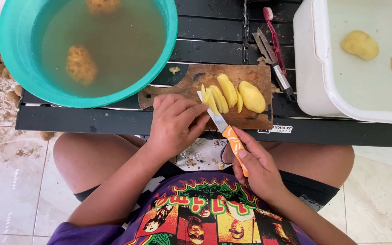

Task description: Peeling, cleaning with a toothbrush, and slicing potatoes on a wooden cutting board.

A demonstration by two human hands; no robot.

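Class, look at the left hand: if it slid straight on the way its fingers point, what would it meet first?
The left hand points up and to the right across the board. It would most likely meet the potato slices first, which its fingers already seem to touch beside the knife.

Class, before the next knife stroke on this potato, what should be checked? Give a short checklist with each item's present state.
1. Right hand grips the orange knife handle: ok.
2. Left hand steadies the potato slices: ok.
3. Left fingertips clear of the blade: cannot tell, they sit very close.
4. Wooden cutting board lies flat on the black table: ok.
5. White tub stands within reach for cut pieces: ok.
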